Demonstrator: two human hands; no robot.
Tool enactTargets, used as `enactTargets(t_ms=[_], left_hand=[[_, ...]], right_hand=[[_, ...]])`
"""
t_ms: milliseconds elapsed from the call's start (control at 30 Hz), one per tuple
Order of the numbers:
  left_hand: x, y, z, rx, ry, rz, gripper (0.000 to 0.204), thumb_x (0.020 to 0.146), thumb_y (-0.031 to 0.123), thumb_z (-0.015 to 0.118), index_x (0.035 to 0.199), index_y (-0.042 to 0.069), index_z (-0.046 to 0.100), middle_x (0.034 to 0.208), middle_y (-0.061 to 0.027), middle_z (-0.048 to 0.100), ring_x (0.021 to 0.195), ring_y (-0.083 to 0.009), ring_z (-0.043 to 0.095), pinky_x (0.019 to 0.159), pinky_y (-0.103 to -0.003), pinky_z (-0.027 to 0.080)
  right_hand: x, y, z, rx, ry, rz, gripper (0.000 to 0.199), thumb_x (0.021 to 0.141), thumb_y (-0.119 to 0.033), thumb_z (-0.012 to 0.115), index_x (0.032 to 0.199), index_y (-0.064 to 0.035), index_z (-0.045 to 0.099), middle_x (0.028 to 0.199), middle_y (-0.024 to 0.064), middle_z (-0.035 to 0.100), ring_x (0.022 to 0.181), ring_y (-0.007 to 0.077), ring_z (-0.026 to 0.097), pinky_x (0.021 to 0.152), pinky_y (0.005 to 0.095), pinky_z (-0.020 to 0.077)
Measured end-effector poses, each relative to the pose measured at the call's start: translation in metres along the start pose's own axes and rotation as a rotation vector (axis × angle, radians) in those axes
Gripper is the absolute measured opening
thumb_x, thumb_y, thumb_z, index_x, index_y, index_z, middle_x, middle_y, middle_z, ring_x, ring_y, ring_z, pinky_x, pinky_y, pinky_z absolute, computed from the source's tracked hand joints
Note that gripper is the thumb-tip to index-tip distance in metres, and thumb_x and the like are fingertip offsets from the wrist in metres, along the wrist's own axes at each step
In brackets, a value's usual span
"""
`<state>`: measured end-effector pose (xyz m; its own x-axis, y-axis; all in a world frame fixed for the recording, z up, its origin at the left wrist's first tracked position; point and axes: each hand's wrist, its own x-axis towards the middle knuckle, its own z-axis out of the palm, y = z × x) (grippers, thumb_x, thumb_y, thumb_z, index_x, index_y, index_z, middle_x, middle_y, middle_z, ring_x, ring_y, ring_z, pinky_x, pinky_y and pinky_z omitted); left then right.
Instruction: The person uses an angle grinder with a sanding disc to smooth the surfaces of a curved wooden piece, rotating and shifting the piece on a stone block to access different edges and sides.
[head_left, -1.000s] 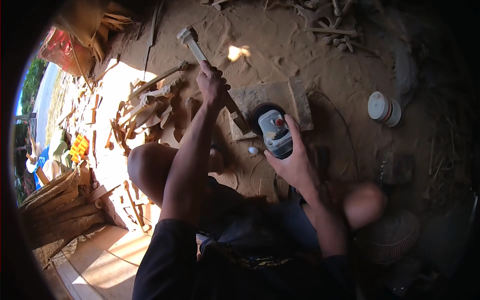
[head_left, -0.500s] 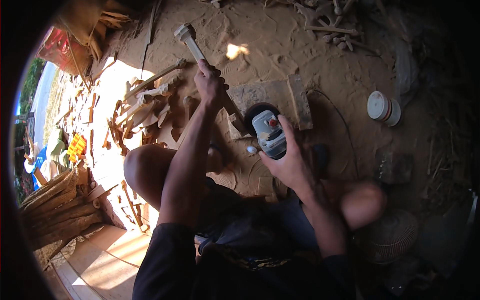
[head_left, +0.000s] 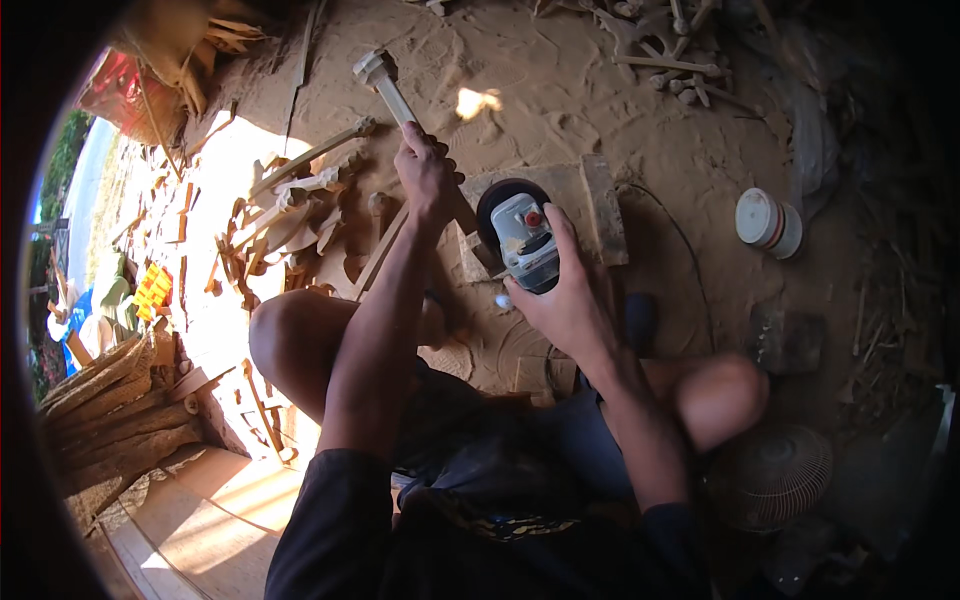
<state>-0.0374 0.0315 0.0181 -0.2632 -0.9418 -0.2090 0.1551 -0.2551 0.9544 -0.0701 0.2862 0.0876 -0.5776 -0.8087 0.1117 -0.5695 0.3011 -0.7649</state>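
Two hands busy: left hand (head_left: 425,172) wrapped tight round a long carved wooden piece (head_left: 392,98), slanted so its lower end meets the disc. Right hand (head_left: 560,300) clamped over the angle grinder (head_left: 520,238), steadied above the wooden block (head_left: 580,205) on sawdust-covered ground (head_left: 620,110).

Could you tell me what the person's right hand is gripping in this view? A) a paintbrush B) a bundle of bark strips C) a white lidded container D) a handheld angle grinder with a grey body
D: the right hand is wrapped around the angle grinder, whose dark disc sits over a wooden block, while the left hand holds a carved wooden piece by its shaft.
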Motion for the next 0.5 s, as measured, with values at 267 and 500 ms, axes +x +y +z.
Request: enactTargets(t_ms=[267, 500], left_hand=[[0.004, -0.001, -0.002, 0.016, -0.049, -0.026, 0.054, 0.117, 0.056, 0.041, 0.082, 0.015, 0.043, 0.067, 0.0026, 0.042, 0.046, -0.0098, 0.039, 0.041, -0.031, 0.036], [0.004, 0.002, -0.004, 0.028, 0.012, 0.004, 0.054, 0.118, 0.055, 0.039, 0.082, 0.015, 0.04, 0.063, 0.0038, 0.038, 0.044, -0.0096, 0.037, 0.04, -0.032, 0.038]], right_hand=[[-0.016, -0.002, -0.017, -0.044, -0.057, 0.076, 0.09, 0.085, -0.025, 0.087, 0.163, -0.0107, 0.043, 0.107, 0.0297, 0.077, 0.093, 0.047, 0.077, 0.077, 0.054, 0.0625], [-0.035, -0.001, -0.027, -0.156, -0.088, 0.08, 0.091, 0.084, -0.027, 0.088, 0.162, -0.0126, 0.044, 0.104, 0.0289, 0.077, 0.09, 0.0472, 0.077, 0.075, 0.0553, 0.0619]])
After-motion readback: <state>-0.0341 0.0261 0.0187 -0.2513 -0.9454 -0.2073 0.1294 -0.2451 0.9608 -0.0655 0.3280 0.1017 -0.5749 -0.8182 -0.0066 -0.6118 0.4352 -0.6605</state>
